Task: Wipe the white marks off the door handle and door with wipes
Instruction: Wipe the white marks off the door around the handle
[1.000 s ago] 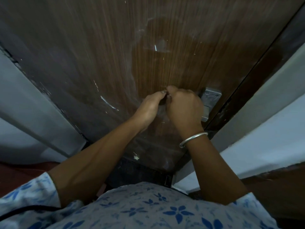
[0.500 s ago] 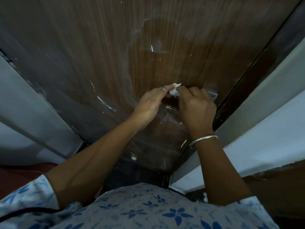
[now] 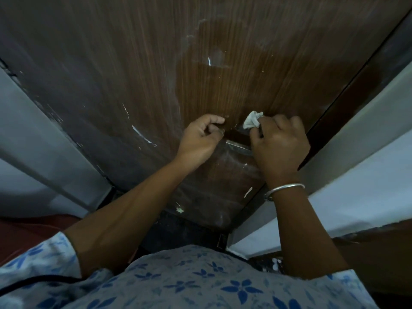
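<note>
A brown wood-grain door fills the view, streaked with white marks. Its metal handle runs between my hands, mostly hidden by them. My left hand curls its fingers round the handle's left end. My right hand pinches a crumpled white wipe and holds it against the handle's right part near the door. A silver bangle sits on my right wrist.
The dark door frame and a pale wall run along the right. A grey wall lies to the left. More white specks dot the door below the handle. My blue floral clothing fills the bottom.
My hands have drawn apart along the handle. The right hand moved right over the lock plate, and the white wipe now shows above its fingers.
</note>
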